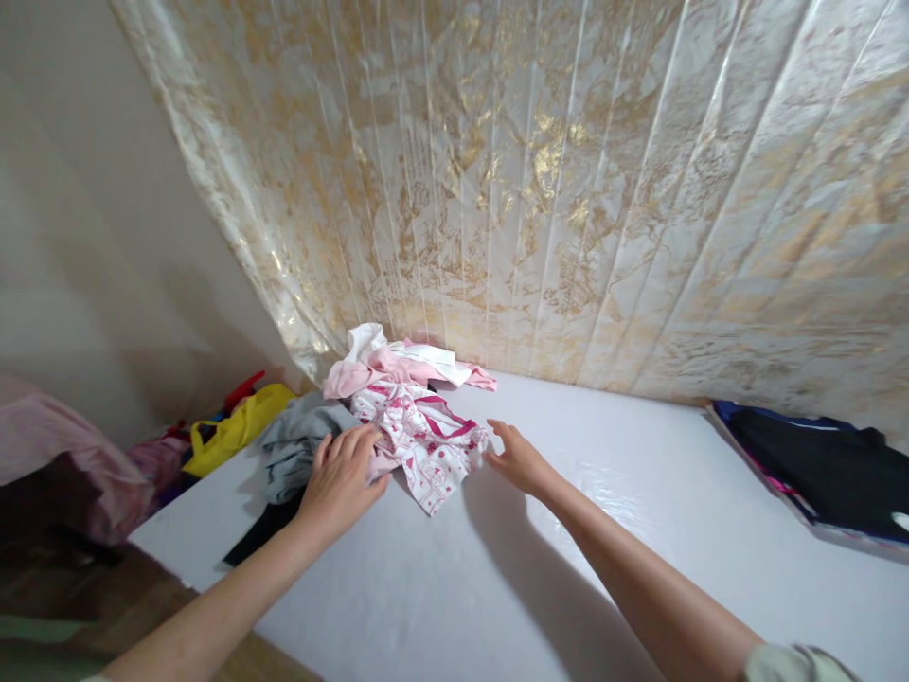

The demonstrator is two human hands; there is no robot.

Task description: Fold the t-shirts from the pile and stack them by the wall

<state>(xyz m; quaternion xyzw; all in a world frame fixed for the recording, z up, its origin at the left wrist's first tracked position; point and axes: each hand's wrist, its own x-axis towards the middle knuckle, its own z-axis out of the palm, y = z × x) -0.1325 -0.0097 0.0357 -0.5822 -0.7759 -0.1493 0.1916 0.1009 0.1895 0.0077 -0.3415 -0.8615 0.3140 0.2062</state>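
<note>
A small heap of clothes lies at the far left of a white table. On top is a white garment with a pink print. A grey garment lies to its left, and pink and white pieces lie behind. My left hand rests on the heap where the grey and printed garments meet, its fingers curled on the cloth. My right hand reaches the printed garment's right edge, fingers stretched out and touching or nearly touching it.
A folded dark garment on a pink and blue piece lies at the table's right edge. A gold and white patterned curtain hangs behind the table. Yellow, red and pink bags or cloths sit off the table's left.
</note>
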